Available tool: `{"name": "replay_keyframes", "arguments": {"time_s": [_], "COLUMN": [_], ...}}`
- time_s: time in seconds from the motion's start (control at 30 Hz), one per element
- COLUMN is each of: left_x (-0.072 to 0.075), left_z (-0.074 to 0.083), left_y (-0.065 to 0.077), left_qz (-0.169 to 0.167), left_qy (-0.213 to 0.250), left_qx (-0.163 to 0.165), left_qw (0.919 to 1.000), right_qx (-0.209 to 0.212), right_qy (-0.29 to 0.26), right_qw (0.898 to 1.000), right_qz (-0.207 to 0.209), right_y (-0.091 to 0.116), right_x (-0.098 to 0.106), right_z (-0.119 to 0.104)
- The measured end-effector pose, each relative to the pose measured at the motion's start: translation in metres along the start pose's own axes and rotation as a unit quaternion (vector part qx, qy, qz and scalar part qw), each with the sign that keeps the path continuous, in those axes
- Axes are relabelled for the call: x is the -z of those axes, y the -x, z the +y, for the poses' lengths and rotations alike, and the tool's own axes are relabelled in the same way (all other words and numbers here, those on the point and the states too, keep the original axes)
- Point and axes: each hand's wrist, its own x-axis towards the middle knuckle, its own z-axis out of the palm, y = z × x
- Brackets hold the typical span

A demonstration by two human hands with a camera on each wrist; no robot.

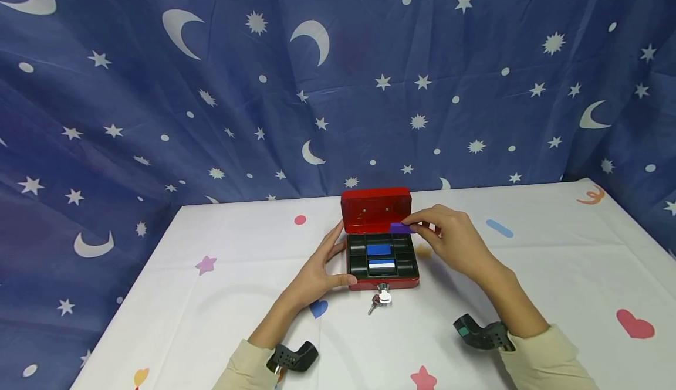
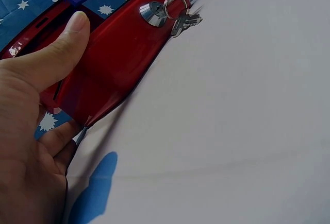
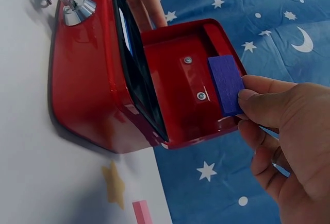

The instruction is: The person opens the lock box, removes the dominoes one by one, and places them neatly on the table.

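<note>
Directions below take the box as the dial centre in the head view, with 12 o'clock away from the person.

Box [image 1: 364, 285]: red, on the white table [image 1: 253, 296], with its lid [image 1: 369, 205] raised at 12 o'clock. Two screw heads [image 3: 201, 96] show on the lid's inner face in the right wrist view.

Tray [image 1: 357, 263]: black, divided into compartments, seated in the box. Its middle column contains a blue piece [image 1: 378, 250] and, at 6 o'clock from it, a blue-and-white piece [image 1: 382, 265].

Purple block [image 1: 398, 228]: flat and rectangular, at 1 o'clock, raised above the tray in front of the lid. Contact with the lid cannot be determined.

Right hand [image 1: 451, 234]: between 2 and 3 o'clock, pinching the purple block at one end between thumb and fingers.

Left hand [image 1: 318, 273]: gripping the 9 o'clock side of the box, thumb at the front corner, other fingers along the side.

Lock [image 2: 153, 14]: silver, on the front wall at 6 o'clock. Keys [image 1: 375, 304] hang from it on a ring.

Table print: blue heart [image 1: 318, 308] at 8 o'clock; yellow star [image 1: 423, 251] at 3 o'clock.

Backdrop [image 1: 359, 114]: blue, with white moons and stars, at 12 o'clock.
</note>
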Motion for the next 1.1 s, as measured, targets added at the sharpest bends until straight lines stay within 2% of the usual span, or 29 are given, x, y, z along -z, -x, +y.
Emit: {"name": "replay_keyframes", "arguments": {"time_s": [0.5,1.1], "left_x": [0.000,0.000], "left_z": [-0.001,-0.002], "left_y": [0.000,0.000], "left_qz": [-0.003,-0.004], "left_qy": [0.000,-0.001], "left_qx": [-0.003,-0.008], "left_qw": [1.0000,1.0000], "right_qx": [0.003,0.007], "right_qy": [-0.001,0.011], "right_qw": [1.000,0.999], "right_qz": [0.004,0.045], "right_y": [-0.001,-0.001], "right_x": [0.007,0.016], "right_z": [0.000,0.012]}}
